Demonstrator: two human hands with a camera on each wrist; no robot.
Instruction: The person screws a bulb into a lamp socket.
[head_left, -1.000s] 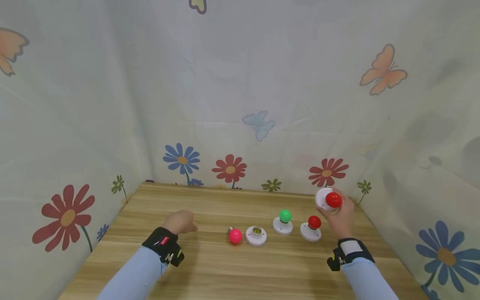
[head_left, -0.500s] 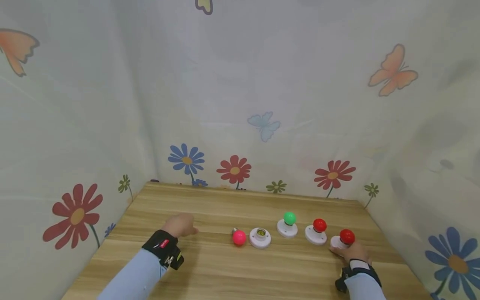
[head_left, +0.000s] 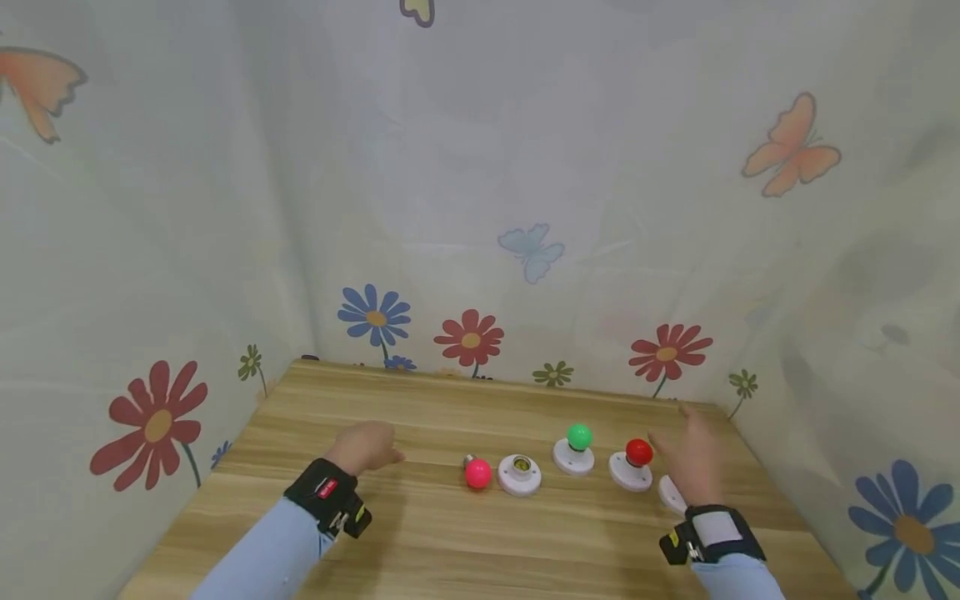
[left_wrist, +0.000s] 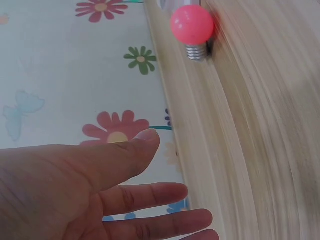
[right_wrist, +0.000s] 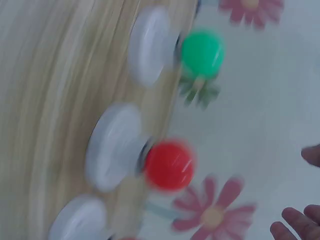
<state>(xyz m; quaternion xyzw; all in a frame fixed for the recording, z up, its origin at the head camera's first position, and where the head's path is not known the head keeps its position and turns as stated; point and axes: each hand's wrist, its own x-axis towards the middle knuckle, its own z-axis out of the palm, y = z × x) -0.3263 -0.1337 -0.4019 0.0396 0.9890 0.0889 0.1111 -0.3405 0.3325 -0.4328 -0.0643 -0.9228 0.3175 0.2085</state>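
Note:
My right hand (head_left: 692, 467) is over the rightmost white lamp holder (head_left: 671, 495), hiding its red bulb in the head view. Its fingers are apart and hold nothing; a few fingertips (right_wrist: 300, 223) show in the right wrist view. Beside it, a red bulb (head_left: 639, 452) stands in a second round white holder (head_left: 627, 475), and a green bulb (head_left: 579, 436) in a third. Further left, a white holder (head_left: 520, 481) shows its bare brass thread. A loose pink bulb (left_wrist: 192, 24) lies next to that holder. My left hand (head_left: 363, 447) hovers left of the pink bulb with loosely extended fingers and nothing in them.
The wood-grain table (head_left: 465, 550) ends at a back edge against a pale curtain (head_left: 450, 167) printed with flowers and butterflies. The curtain also runs along both sides.
The right hand brought the holder with the red bulb down to the table's right side, let go and lifted away. The left hand has barely moved.

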